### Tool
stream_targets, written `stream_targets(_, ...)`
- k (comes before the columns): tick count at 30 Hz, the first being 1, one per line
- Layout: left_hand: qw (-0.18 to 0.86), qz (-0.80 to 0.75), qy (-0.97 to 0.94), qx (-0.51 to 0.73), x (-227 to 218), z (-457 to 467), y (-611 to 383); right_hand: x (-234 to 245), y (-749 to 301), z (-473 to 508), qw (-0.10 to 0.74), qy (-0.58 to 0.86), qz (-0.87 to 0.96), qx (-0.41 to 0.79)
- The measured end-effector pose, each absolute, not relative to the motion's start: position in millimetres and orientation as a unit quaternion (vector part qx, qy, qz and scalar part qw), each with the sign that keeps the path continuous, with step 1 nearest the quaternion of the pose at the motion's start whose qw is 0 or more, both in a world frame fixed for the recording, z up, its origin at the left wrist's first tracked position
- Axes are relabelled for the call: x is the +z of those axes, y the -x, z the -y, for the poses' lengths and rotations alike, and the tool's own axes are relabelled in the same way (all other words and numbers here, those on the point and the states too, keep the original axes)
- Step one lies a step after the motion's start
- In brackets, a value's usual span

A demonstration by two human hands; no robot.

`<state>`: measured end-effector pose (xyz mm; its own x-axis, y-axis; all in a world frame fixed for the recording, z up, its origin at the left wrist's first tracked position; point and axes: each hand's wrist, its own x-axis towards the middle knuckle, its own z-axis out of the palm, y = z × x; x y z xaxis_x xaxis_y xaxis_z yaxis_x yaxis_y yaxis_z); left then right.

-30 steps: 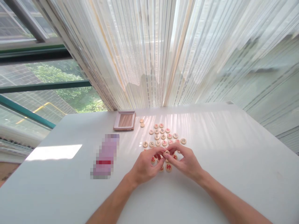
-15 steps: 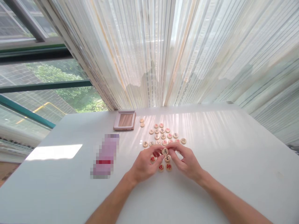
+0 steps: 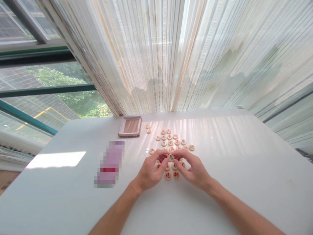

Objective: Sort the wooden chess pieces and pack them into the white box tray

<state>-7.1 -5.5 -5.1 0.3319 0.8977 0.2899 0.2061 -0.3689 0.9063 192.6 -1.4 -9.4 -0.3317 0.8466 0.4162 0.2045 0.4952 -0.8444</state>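
Note:
A round wooden Chinese chess piece with a black character (image 3: 170,158) sits between the fingertips of both hands, just over the other pieces. My left hand (image 3: 152,169) pinches it from the left side. From the right, the thumb and fingers of my right hand (image 3: 192,167) close on the same piece. Beneath and nearer to me lie a red-marked chess piece (image 3: 168,175) and another red-marked one (image 3: 176,175), side by side. Several more pieces lie in rows beyond my hands, with black or red characters facing up. My fingers partly cover some of them.
A shallow box with a clear window (image 3: 130,126) lies at the back left of the white table (image 3: 220,209). Beside it are two pieces (image 3: 148,130) without visible characters. A blurred pinkish-purple item (image 3: 111,163) lies to the left. Striped curtains (image 3: 166,58) hang behind the table.
The held chess piece has shifted slightly to the left and turned a little. My right hand's fingers have come in closer around it. The pieces on the table look unmoved.

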Motion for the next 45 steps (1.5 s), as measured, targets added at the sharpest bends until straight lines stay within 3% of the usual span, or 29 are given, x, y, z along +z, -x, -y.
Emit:
stream_targets(7,0.447,-0.397,-0.681,0.423,-1.4,6.2,7.3,-11.1,-192.7,3.2,0.465,0.344,0.742,0.339)
stream_targets(25,0.418,-0.428,-0.677,0.428,-4.7,5.6,6.3,-13.6,-191.9,3.4,0.453,0.337,0.777,0.278)
stream_targets(45,0.375,-0.395,-0.725,0.422,-7.0,6.9,7.0,-9.2,-194.1,0.9,0.46,0.376,0.734,0.33)
